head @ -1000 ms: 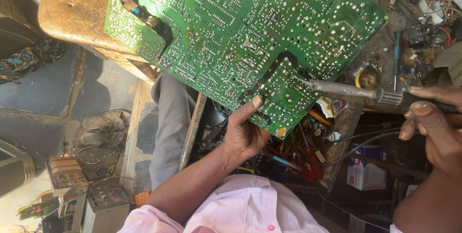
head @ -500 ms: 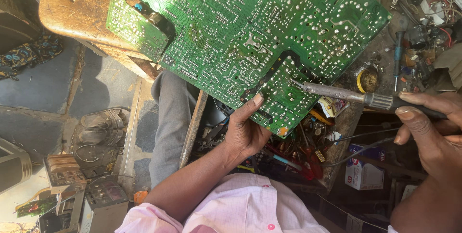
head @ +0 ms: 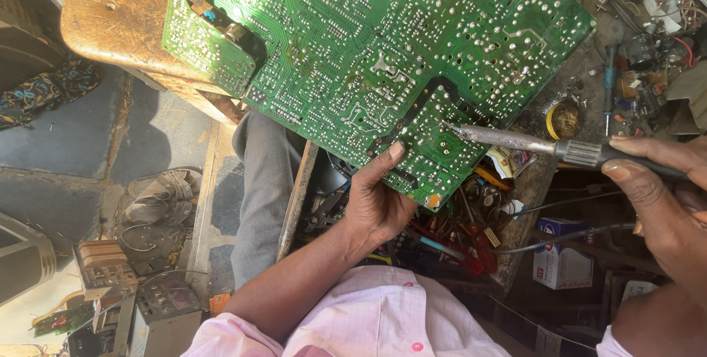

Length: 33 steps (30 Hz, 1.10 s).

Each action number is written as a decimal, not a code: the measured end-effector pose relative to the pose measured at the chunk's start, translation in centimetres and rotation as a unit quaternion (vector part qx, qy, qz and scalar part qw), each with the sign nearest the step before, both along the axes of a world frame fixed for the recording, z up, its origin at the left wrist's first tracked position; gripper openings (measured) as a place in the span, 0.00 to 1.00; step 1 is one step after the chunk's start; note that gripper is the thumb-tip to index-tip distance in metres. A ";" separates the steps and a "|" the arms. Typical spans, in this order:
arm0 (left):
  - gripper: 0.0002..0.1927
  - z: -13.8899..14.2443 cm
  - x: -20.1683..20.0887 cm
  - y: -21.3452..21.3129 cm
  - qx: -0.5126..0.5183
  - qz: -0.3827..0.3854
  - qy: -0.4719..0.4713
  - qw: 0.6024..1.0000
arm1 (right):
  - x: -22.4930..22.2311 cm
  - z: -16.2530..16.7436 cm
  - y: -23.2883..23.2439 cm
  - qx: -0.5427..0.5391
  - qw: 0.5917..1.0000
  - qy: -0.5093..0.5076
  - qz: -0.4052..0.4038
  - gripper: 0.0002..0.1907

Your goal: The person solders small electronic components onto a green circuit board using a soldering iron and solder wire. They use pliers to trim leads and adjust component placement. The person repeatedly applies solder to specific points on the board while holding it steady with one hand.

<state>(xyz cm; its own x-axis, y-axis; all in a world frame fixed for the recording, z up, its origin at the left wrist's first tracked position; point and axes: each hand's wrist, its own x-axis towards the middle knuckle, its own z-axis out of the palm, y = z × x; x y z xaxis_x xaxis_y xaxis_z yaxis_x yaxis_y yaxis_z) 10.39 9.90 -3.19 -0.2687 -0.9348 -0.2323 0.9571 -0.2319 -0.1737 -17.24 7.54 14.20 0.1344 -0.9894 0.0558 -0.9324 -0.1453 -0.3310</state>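
Head camera, looking down: we hold a large green circuit board (head: pixel 368 55) solder-side up over the edge of a worn wooden bench (head: pixel 118 18). Our left hand (head: pixel 379 202) grips the board's near edge from below, thumb pressed on the green face beside a dark cut-out slot. Our right hand (head: pixel 655 195) is closed around the dark handle of a soldering iron (head: pixel 537 145), fingers wrapped tight; the iron's grey metal shaft lies nearly level and its tip touches the board just right of the slot. A smaller green board (head: pixel 206 51) stands tilted off the big board's left edge. Beneath the board, near our left wrist, sits a jumble of red and yellow tools and wires (head: pixel 456 232). A blue-handled screwdriver (head: pixel 610 84) and a round yellow tin (head: pixel 563 117) lie on the cluttered bench top to the right, well apart from the iron's tip. A small white and blue box (head: pixel 563 261) rests lower right. Pink shirt sleeves (head: pixel 368 320) fill the bottom edge; sandals (head: pixel 158 191) lie on the floor at left.
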 end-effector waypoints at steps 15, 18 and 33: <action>0.25 0.0 -0.3 0.2 -0.006 0.013 -0.001 1.000 | 1.4 -0.2 0.1 -0.016 0.999 -0.033 -0.009 0.11; 0.26 -0.1 -0.1 0.3 -0.002 0.009 0.010 1.000 | 1.7 -0.3 0.2 -0.017 0.995 -0.096 -0.019 0.12; 0.43 -0.2 0.4 0.3 -0.065 0.042 0.106 0.991 | -21.3 -9.4 3.1 0.012 0.863 -0.504 -0.016 0.10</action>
